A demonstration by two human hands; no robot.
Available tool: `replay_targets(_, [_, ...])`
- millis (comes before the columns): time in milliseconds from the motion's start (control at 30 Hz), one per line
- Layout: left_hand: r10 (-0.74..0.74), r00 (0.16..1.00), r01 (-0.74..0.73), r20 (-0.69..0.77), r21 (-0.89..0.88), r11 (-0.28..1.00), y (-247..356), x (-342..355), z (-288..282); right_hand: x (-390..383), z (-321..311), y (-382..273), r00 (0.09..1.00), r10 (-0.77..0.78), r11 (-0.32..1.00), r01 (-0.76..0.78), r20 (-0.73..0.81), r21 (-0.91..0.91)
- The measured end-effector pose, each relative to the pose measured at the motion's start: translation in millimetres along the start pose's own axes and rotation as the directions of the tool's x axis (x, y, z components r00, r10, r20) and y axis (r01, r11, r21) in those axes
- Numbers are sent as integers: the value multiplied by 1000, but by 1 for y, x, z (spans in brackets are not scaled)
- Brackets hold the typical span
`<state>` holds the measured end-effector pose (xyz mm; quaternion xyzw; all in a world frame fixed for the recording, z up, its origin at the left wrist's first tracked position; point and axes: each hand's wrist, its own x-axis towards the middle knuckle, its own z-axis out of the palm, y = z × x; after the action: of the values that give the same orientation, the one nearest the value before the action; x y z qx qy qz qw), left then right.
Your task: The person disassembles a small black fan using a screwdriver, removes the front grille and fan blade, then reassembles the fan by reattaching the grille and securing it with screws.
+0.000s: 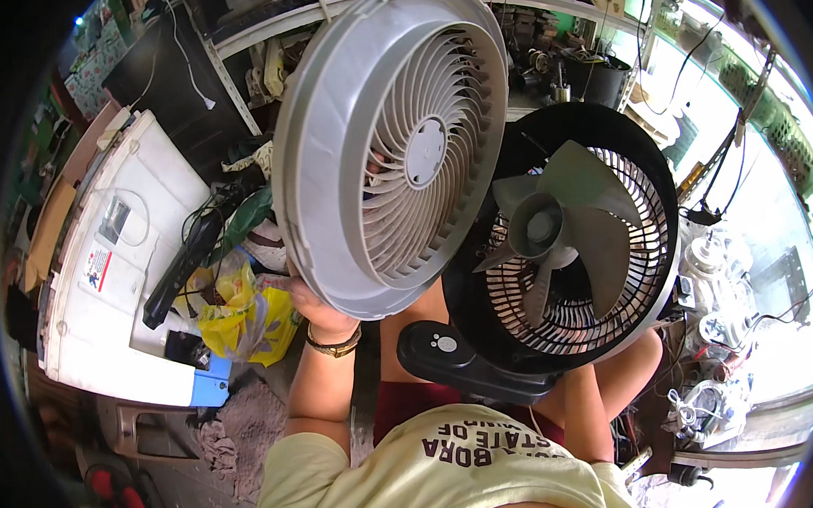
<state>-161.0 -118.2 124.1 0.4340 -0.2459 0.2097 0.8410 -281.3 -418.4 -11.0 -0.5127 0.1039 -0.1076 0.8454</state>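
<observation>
My left hand [322, 310] grips the lower rim of a grey fan grille [324, 175], its fingers passing behind it. The round grille has curved slats and a plain centre disc, and is held up on edge, tilted. Just to its right is a black table fan [473, 283] with its front uncovered. Grey blades [601, 203] sit on a central hub, with a black slotted cage behind them. The fan's black base [474, 368] has a light button pad and lies over my lap. My right forearm [582, 399] runs up behind the fan, which hides the hand.
On the left stands a large white casing [124, 262] with a blue corner. Beside it lie a yellow plastic bag [248, 316] and a crumpled cloth [244, 427]. Plastic-wrapped parts [712, 336] crowd the right side. Cluttered shelves with a black bucket [596, 80] stand at the back.
</observation>
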Motion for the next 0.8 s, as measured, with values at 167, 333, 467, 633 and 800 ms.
replay_targets(167, [63,961,-83,271,62,995,-18,-1,-34,2,2,2,1000,-1,1000,1,3,-4])
replay_targets(333, [-123,945,136,304,-23,990,-1,-4,3,0,2,4,1000,0,1000,0,-1,-8])
replay_targets(467, [-147,923,182,357,-66,981,14,-2,35,-4,0,2,1000,-1,1000,1,-13,-19])
replay_targets(633, [-149,886,210,438,-95,973,15,-5,40,-10,-3,2,1000,-7,1000,6,-21,-28])
replay_targets(800, [9,830,38,557,-73,997,-3,-5,35,-12,-2,4,1000,-4,1000,4,-23,-31])
